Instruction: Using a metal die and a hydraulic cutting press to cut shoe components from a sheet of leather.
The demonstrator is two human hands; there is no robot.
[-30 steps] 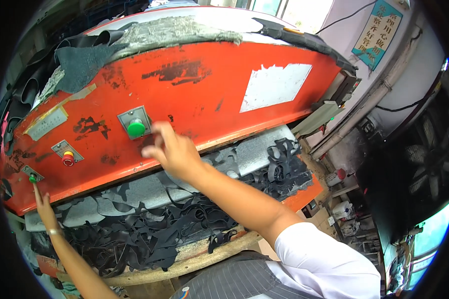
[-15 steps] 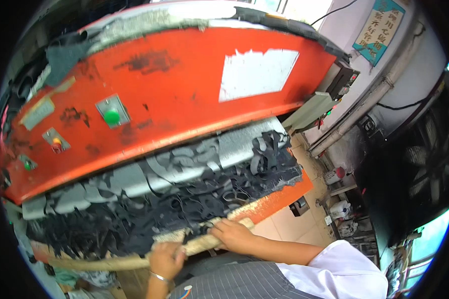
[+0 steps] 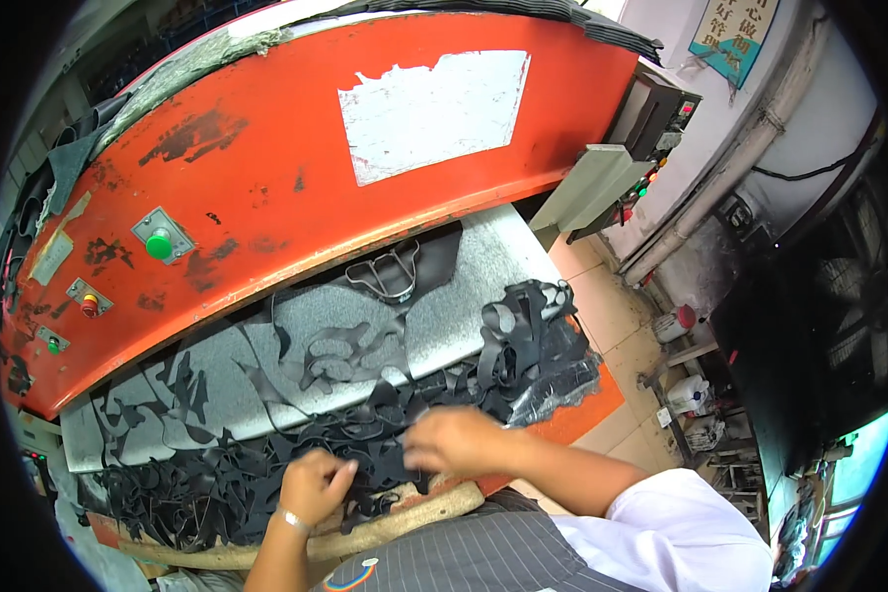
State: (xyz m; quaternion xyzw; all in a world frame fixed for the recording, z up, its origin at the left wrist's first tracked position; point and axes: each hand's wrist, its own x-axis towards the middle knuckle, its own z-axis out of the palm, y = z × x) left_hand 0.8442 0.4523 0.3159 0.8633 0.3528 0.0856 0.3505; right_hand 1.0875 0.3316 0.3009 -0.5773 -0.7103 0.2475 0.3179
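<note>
Both my hands are over a heap of thin black offcuts along the front of an orange press. My left hand, a bracelet on its wrist, is at the heap's near side with fingers loosely bent and thumb held apart; nothing shows in it. Beside it on the right, my right hand is smeared by motion over the scraps, and its fingertips cannot be made out. Behind the heap lies a pale cutting bed with strips and curved scraps on it. A metal cutting die rests there on a black sheet.
The orange press head overhangs the bed, with a green button on its front. A tan padded roll edges the front by my body. At the right stand a control box and a wall pipe.
My hands have left the padded roll and moved forward over the scraps. My view has shifted, showing more of the bed and the metal die. Fewer scraps cover the bed.
</note>
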